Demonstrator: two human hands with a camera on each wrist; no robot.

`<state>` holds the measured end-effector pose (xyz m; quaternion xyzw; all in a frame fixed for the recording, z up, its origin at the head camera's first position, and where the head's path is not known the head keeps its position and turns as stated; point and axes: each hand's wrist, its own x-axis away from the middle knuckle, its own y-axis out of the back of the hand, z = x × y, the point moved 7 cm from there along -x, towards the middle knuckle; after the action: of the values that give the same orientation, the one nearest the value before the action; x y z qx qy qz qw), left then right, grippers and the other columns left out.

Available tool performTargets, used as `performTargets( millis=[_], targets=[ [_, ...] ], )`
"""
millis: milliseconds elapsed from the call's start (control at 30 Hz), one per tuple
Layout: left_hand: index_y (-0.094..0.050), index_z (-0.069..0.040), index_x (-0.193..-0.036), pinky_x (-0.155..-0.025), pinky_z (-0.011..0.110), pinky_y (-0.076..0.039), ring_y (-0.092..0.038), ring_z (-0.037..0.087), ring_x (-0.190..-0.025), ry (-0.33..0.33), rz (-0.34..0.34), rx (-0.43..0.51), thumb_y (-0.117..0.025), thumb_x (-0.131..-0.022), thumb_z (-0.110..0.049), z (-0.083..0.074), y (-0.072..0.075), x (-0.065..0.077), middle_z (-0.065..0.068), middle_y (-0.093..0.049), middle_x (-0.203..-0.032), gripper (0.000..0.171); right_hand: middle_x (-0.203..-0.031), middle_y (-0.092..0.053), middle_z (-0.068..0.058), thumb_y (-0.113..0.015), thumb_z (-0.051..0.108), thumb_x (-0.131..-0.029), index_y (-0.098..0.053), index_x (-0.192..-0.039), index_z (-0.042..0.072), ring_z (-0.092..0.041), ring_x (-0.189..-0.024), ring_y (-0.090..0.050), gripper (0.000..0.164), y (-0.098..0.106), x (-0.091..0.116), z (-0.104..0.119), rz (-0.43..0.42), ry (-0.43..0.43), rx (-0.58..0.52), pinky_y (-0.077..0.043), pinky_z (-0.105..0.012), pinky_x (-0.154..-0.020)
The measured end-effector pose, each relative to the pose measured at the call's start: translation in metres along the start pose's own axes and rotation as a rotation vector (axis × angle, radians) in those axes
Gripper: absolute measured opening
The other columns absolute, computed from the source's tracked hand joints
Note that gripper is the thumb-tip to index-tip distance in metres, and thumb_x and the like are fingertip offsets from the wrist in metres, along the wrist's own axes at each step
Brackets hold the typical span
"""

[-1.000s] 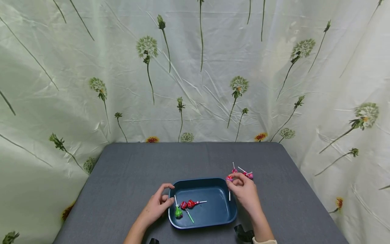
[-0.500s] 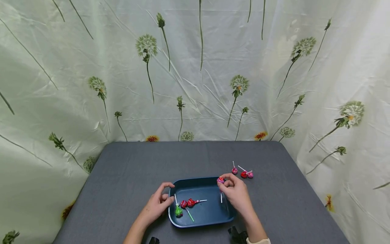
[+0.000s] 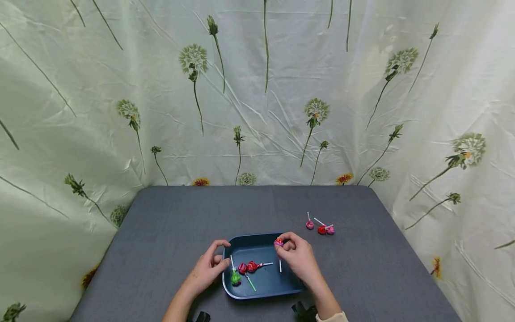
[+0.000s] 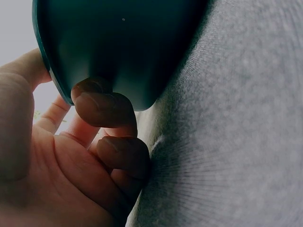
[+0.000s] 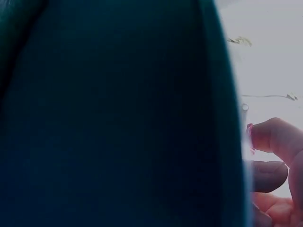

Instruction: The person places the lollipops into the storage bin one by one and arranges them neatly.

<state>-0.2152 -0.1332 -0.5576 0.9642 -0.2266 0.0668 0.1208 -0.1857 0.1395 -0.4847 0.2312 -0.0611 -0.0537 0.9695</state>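
My right hand [image 3: 298,258] pinches a pink-and-red wrapped lollipop [image 3: 278,242] by its head, over the right part of a dark blue tray [image 3: 270,295]. Its white stick points down. At the tray's left end, my left hand [image 3: 204,271] grips the rim, with curled fingers [image 4: 106,109] against the outer wall in the left wrist view. Inside the tray on the left lie a green lollipop [image 3: 235,279], a red lollipop [image 3: 252,267] with a white stick, and another red lollipop [image 3: 242,269] beside it, near a green stick. In the right wrist view the tray wall hides much of the right hand.
Beyond the tray's back right corner, a pink lollipop [image 3: 310,224] lies on the grey table [image 3: 193,214]. Close by, a red lollipop [image 3: 322,230] and a second pink lollipop [image 3: 330,230] lie together. A flower-patterned curtain [image 3: 161,89] hangs behind the table.
My right hand has carried the lollipop leftward from the tray's right rim to over its inside. The left hand has stayed on the left rim.
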Motion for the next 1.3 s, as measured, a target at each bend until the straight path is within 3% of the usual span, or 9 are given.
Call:
performTargets(
  millis=[367,633,900,1133,1300],
  targets=[
    [-0.045,-0.019,-0.145,-0.051,0.025,-0.038,-0.045,0.012,-0.051,0.005,-0.01,-0.007,-0.066,-0.103,-0.023,0.0,0.0,-0.001,0.0,-0.051,-0.068,0.047,-0.069,-0.062,0.003,-0.078,0.02,-0.095,-0.07,-0.11,0.007,-0.014,-0.061,-0.052,0.021,-0.03,-0.001,-0.001,0.102,0.035,0.02,-0.036,-0.024,-0.052],
    [-0.045,-0.019,-0.145,-0.051,0.025,-0.038,-0.045,0.012,-0.051,0.009,-0.006,0.001,-0.066,-0.103,-0.023,0.001,-0.001,-0.001,-0.001,-0.05,-0.067,0.047,-0.067,-0.062,0.006,-0.077,0.021,-0.095,-0.07,-0.11,0.01,-0.013,-0.06,-0.052,0.02,-0.043,-0.004,-0.01,0.166,0.004,0.031,-0.034,-0.024,-0.053],
    [-0.045,-0.019,-0.145,-0.051,0.025,-0.038,-0.045,0.012,-0.051,0.009,-0.007,-0.001,-0.066,-0.103,-0.023,0.001,0.0,-0.001,-0.001,-0.051,-0.068,0.047,-0.066,-0.062,0.006,-0.076,0.024,-0.096,-0.069,-0.11,0.009,-0.011,-0.055,-0.047,0.021,-0.051,-0.003,-0.01,0.205,0.011,0.024,-0.032,-0.023,-0.05],
    [-0.046,-0.018,-0.144,-0.051,0.025,-0.039,-0.045,0.011,-0.051,0.008,-0.011,-0.017,-0.066,-0.103,-0.023,0.0,0.001,-0.001,0.0,-0.052,-0.068,0.046,-0.07,-0.068,-0.003,-0.075,0.024,-0.097,-0.068,-0.11,0.01,-0.01,-0.052,-0.045,0.021,-0.054,-0.003,-0.011,0.251,0.002,0.032,-0.032,-0.023,-0.049],
    [-0.045,-0.019,-0.145,-0.052,0.026,-0.039,-0.046,0.012,-0.052,0.015,-0.009,-0.014,-0.066,-0.103,-0.024,0.0,0.001,-0.001,0.0,-0.052,-0.068,0.046,-0.07,-0.065,0.0,-0.075,0.021,-0.095,-0.067,-0.112,0.01,-0.01,-0.052,-0.046,0.022,-0.058,-0.002,-0.015,0.3,-0.025,0.025,-0.035,-0.023,-0.05]
  ],
)
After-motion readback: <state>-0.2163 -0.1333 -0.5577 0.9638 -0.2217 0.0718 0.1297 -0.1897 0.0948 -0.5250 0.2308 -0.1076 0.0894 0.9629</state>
